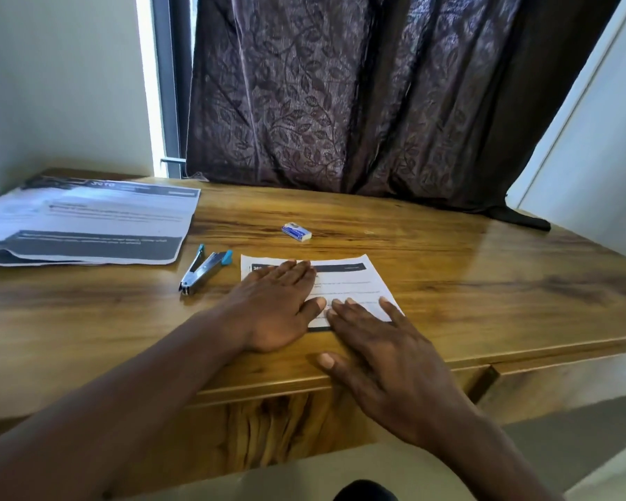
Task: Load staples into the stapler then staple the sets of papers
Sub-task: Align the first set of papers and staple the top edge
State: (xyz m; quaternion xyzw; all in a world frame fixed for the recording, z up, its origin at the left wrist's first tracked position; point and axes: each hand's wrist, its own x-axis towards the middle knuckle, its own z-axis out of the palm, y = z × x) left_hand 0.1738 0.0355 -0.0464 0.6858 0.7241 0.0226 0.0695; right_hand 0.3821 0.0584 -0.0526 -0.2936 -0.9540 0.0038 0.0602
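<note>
A small set of printed papers [351,283] lies near the front of the wooden table [449,276]. My left hand [279,309] rests flat on its left part, fingers together and stretched out. My right hand [384,359] lies flat over its near right corner, thumb on the table edge. Neither hand holds anything. A metal stapler with blue ends [203,269] lies hinged open just left of the papers, a short gap from my left hand. A small blue and white staple box [296,232] sits behind the papers.
A larger stack of printed sheets [87,222] covers the table's back left corner. A dark patterned curtain [358,95] hangs behind the table, its hem touching the back edge. White walls stand on both sides.
</note>
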